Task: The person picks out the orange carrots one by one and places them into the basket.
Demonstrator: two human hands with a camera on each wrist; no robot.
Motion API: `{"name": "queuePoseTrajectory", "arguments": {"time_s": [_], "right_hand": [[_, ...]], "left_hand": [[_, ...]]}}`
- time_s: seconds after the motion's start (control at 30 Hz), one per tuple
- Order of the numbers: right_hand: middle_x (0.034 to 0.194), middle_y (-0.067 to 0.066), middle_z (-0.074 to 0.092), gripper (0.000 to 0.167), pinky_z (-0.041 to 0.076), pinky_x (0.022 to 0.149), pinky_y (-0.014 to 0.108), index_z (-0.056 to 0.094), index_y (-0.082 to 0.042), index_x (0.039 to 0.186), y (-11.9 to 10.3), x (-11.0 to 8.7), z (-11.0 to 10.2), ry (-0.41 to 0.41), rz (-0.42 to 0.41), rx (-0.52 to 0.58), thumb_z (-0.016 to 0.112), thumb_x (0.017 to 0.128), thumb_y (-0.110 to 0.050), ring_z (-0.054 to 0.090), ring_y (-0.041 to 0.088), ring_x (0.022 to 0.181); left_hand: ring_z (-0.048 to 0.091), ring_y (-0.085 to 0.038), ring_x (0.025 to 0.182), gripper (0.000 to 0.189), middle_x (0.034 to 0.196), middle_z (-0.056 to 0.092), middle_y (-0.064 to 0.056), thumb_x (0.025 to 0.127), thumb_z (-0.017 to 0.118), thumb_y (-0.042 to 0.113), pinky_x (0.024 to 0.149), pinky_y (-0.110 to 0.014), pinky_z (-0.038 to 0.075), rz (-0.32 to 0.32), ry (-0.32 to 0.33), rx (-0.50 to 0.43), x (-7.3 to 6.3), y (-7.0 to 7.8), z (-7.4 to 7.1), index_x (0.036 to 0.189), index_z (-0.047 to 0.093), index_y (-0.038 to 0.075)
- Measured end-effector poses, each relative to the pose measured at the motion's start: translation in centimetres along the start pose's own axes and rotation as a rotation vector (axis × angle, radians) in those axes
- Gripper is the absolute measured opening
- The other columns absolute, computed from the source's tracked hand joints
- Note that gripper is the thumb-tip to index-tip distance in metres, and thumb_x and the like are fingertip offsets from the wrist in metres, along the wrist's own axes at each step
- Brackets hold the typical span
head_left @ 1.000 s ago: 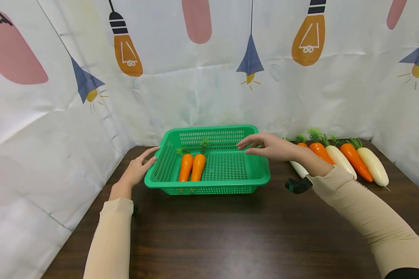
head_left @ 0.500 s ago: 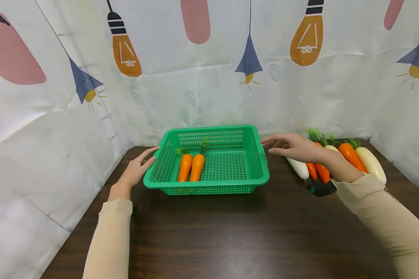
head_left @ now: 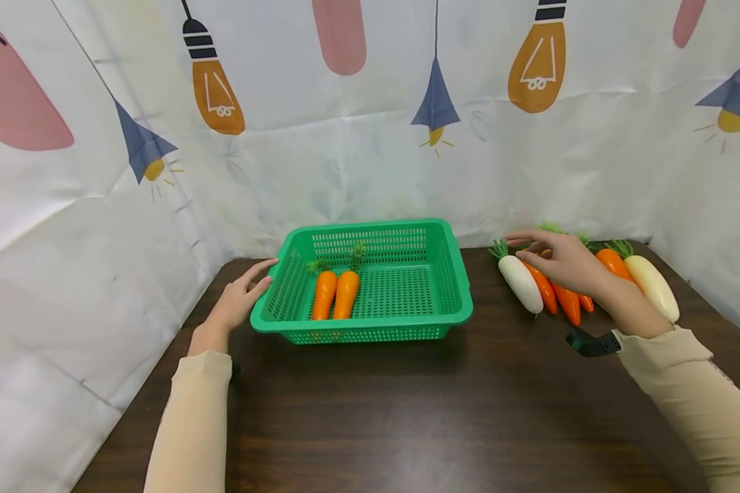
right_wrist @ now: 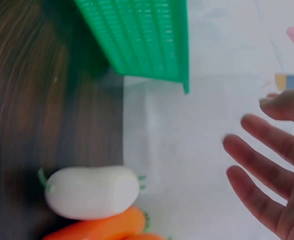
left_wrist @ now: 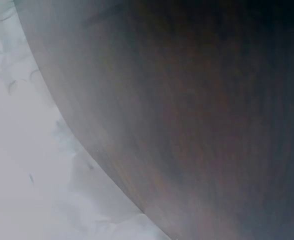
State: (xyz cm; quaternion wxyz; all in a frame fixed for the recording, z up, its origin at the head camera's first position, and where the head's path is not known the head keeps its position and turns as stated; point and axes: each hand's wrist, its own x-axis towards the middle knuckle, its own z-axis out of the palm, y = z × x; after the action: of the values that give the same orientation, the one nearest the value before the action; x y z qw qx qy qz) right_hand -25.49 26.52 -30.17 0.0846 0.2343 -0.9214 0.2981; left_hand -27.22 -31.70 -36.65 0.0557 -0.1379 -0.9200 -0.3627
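Nearest, the two beige sleeves (head_left: 678,390) reach in over the dark brown wooden table (head_left: 370,418). The right hand (head_left: 564,259) has just crossed from above the green basket, past its right rim, to the vegetables on the far right; I judge that this puts the work at the vegetables rather than at the basket. Its grip is wide, fingers loosely bent and spread, thumb apart, with nothing held. The left hand (head_left: 237,301) stays at the basket's left side with relaxed fingers at the rim, holding nothing; whether the fingertips touch it I cannot tell.

The shallow green plastic basket (head_left: 360,324), rectangular with slotted walls, stands upright in the middle. Inside, on its left half, lie two smooth orange carrots (head_left: 347,296) with feathery green tops, side by side, tops toward the far wall; they look unchanged.

On the right, a plump white radish with a short green tuft (head_left: 521,284) lies nearest the basket, beside several glossy orange carrots (head_left: 566,302) partly hidden by the right hand. Further right are another orange carrot (head_left: 613,262) and a cream-white radish (head_left: 654,287). Behind everything hangs a white printed curtain (head_left: 370,171).
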Motion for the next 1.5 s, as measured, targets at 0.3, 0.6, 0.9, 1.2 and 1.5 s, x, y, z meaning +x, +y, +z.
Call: {"name": "queuePoseTrajectory", "arguments": {"time_s": [0.3,0.6,0.9,1.2,1.5], "right_hand": [[0.135,0.03,0.058,0.037,0.052,0.079,0.057,0.057,0.0,0.142,3.6,-1.7,0.2,0.072,0.163,-0.032,0.054,0.107,-0.014,0.059,0.047,0.113],[0.134,0.035,0.054,0.044,0.051,0.08,0.064,0.05,0.004,0.144,6.9,-2.9,0.2,0.083,0.256,-0.077,0.056,0.106,-0.018,0.058,0.054,0.112],[0.14,0.038,0.048,0.055,0.051,0.081,0.062,0.043,0.009,0.147,8.2,-3.0,0.6,0.048,0.328,-0.105,0.059,0.105,-0.022,0.057,0.053,0.112],[0.143,0.042,0.04,0.065,0.049,0.082,0.062,0.034,0.011,0.151,8.6,-2.5,1.1,0.002,0.402,-0.1,0.062,0.103,-0.021,0.053,0.056,0.114],[0.144,0.041,0.039,0.071,0.051,0.078,0.057,0.03,0.011,0.153,8.9,-2.2,1.3,-0.022,0.438,-0.093,0.064,0.102,-0.025,0.057,0.052,0.109]], "left_hand": [[0.067,-0.043,0.107,0.054,0.122,0.065,-0.032,0.111,0.044,0.038,0.081,-0.052,0.05,-0.012,-0.012,-0.004,0.0,-0.4,0.5,0.162,0.035,0.02],[0.067,-0.043,0.107,0.055,0.123,0.065,-0.032,0.111,0.043,0.038,0.083,-0.053,0.05,-0.004,-0.011,0.0,0.1,-0.1,0.2,0.162,0.035,0.02],[0.066,-0.046,0.11,0.054,0.128,0.062,-0.034,0.111,0.043,0.038,0.082,-0.052,0.05,-0.003,-0.005,-0.011,-0.1,0.0,0.0,0.162,0.035,0.018],[0.07,-0.038,0.098,0.054,0.119,0.067,-0.031,0.111,0.044,0.036,0.076,-0.045,0.051,-0.004,-0.001,-0.023,-0.1,-0.1,-0.1,0.162,0.035,0.019],[0.07,-0.037,0.096,0.054,0.117,0.069,-0.03,0.112,0.043,0.036,0.074,-0.044,0.051,-0.001,0.003,-0.02,-0.1,-0.1,-0.1,0.162,0.035,0.019]]}}
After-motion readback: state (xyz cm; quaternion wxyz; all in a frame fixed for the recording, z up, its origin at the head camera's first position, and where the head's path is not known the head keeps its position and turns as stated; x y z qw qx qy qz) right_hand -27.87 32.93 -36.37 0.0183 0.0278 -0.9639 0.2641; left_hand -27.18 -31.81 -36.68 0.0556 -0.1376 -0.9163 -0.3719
